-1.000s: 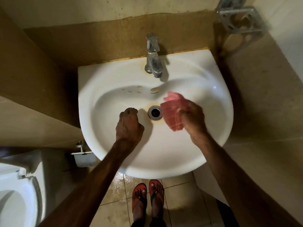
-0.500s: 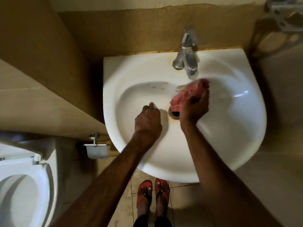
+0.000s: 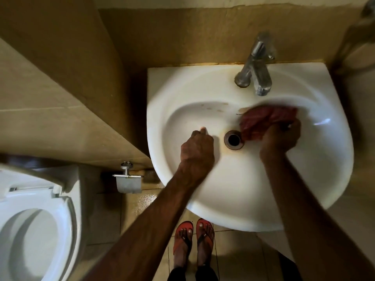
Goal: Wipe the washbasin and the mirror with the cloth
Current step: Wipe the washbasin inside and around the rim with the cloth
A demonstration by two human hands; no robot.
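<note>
Washbasin (image 3: 253, 199), glossy white, rounded; cloth (image 3: 263, 122) crumpled

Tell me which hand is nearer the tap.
Right. The right hand presses the cloth on the basin wall just below the tap; the left hand rests lower, left of the drain.

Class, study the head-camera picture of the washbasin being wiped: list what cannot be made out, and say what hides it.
- Mirror: not in the head view; it lies beyond the top edge.
- Cloth: motion-blurred, so its weave is unclear; the right hand covers its near end.
- Left hand: fingertips curl under, so their contact with the washbasin is hidden.
- Tap: blurred; whether water runs is unclear.
- Wall fitting: cut by the right edge.
</note>
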